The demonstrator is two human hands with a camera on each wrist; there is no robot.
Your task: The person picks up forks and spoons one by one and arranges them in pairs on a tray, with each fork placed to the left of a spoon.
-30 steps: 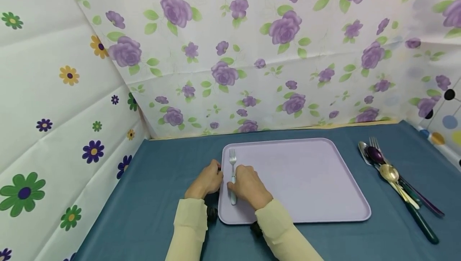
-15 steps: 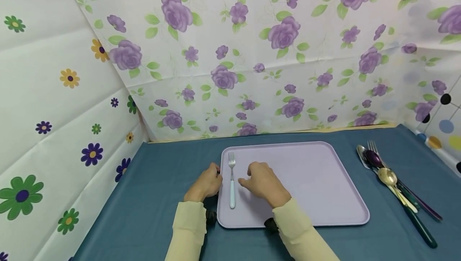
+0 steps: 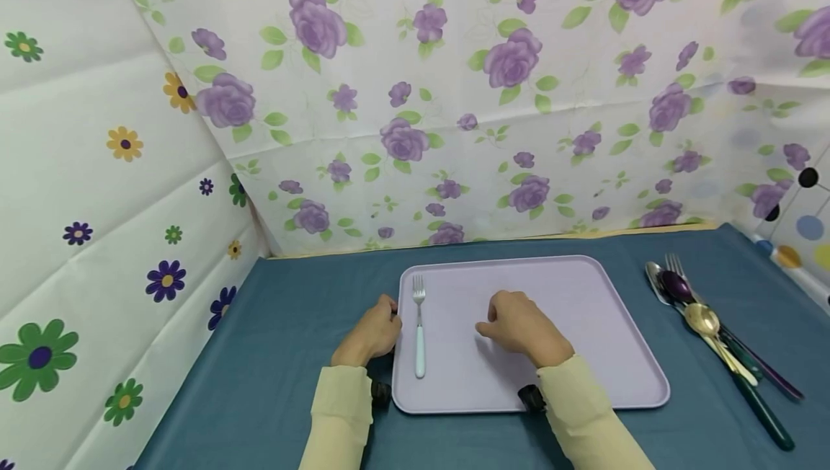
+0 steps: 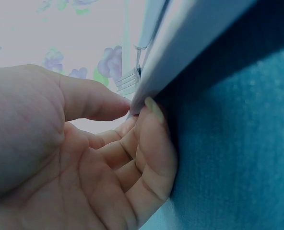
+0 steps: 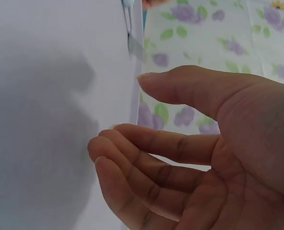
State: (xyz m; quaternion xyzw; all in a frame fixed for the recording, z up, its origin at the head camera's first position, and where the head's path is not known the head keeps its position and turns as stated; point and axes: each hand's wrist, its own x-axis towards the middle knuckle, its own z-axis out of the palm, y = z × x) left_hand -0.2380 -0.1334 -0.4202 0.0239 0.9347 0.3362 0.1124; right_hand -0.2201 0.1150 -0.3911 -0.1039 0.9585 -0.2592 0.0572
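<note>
A pale lilac tray (image 3: 570, 355) lies on the blue-green tablecloth, with a fork (image 3: 420, 333) along its left side. The fork has a pale mint handle and its tines point away from me. My left hand (image 3: 371, 331) pinches the tray's left rim (image 4: 154, 72) between thumb and curled fingers, as the left wrist view shows. Over the middle of the tray hovers my right hand (image 3: 528, 327). In the right wrist view that hand (image 5: 180, 153) holds nothing; its thumb stands apart from its loosely bent fingers.
Right of the tray lies a pile of cutlery: a gold spoon (image 3: 702, 320), a purple spoon (image 3: 676, 286), a silver spoon (image 3: 656, 284), a fork (image 3: 674, 264) and a dark green handle (image 3: 764, 412). Floral sheets (image 3: 454, 95) rise behind and at the sides.
My right hand has let go of the fork's handle and moved right, over the middle of the tray. The fork stays on the tray's left side, and my left hand keeps its place.
</note>
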